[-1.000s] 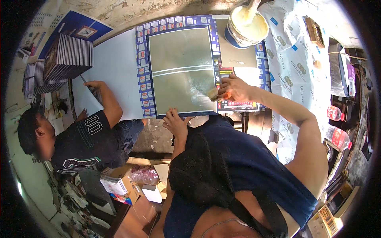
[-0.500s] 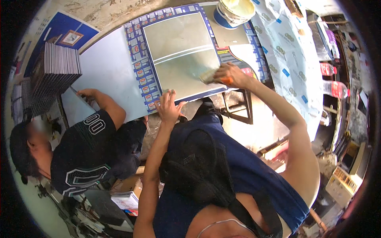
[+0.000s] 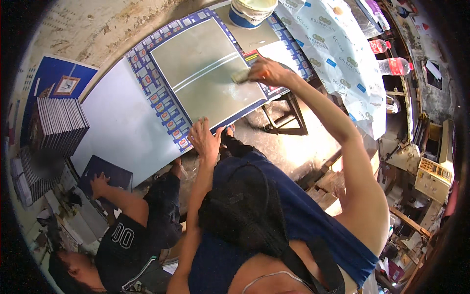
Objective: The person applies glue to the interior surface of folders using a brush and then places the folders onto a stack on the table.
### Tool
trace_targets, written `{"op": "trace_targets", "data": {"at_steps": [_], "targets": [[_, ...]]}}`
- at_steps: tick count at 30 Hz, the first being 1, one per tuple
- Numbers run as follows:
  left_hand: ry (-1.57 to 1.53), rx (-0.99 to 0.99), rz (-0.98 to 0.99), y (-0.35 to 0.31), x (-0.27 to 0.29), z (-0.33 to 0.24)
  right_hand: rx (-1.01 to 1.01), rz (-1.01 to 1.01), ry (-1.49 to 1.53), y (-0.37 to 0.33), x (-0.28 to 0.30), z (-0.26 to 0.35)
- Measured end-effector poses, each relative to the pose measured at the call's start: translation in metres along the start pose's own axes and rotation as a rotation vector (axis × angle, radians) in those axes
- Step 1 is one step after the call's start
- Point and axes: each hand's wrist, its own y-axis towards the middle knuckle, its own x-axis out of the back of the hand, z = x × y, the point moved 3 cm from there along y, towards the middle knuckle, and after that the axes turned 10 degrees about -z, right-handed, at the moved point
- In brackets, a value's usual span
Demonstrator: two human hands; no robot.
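My right hand [image 3: 268,72] is closed around a brush [image 3: 240,76] with pale bristles and a bit of orange at the grip. The bristles rest on a greyish-beige board [image 3: 223,90], near its right edge, where a wet-looking streak shows. Two white lines cross between this board and a matching one [image 3: 196,49] beyond it. Both lie on a blue-bordered printed sheet. Fingers stretched out, my left hand [image 3: 204,139] presses flat at the near edge of the board and sheet.
A white-and-blue bucket [image 3: 252,12] stands at the far side. A co-worker's hand [image 3: 100,186] rests on a dark blue cover [image 3: 108,172] at the left, near stacked books [image 3: 61,115]. Printed wrapping paper [image 3: 325,44] covers the right side, with bottles [image 3: 395,66] beyond it.
My brush has moved farther up the board toward the white lines. The co-worker has leaned lower and now has a hand on a dark blue cover. The whole view has shifted.
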Motion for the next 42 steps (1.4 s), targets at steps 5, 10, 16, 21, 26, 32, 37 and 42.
{"op": "trace_targets", "data": {"at_steps": [5, 10, 16, 21, 26, 32, 37, 42], "targets": [[-0.024, -0.02, -0.031, 0.012, 0.004, 0.007, -0.106, 0.282, 0.073, -0.082, 0.024, 0.047], [-0.513, 0.21, 0.024, 0.057, 0.007, 0.014, -0.386, -0.173, 0.15, -0.134, 0.074, 0.101], [-0.416, -0.441, 0.19, 0.283, -0.039, -0.07, -0.23, -0.285, 0.185, -0.027, 0.054, 0.154], [0.038, -0.531, 0.597, 0.305, -0.073, -0.133, -0.589, -0.378, -0.115, 0.034, 0.005, 0.116], [0.017, -0.494, 0.793, 0.306, -0.064, -0.157, -0.357, -0.182, 0.144, -0.005, -0.018, 0.188], [-0.061, -0.445, 0.843, 0.333, -0.063, -0.171, -0.349, -0.581, -0.229, 0.057, 0.049, 0.111], [-0.04, -0.481, 0.816, 0.323, -0.064, -0.181, -0.364, -0.478, 0.05, 0.042, -0.036, 0.133], [-0.027, -0.483, 0.772, 0.319, -0.051, -0.166, -0.318, -0.252, 0.23, -0.003, -0.014, 0.186]]}}
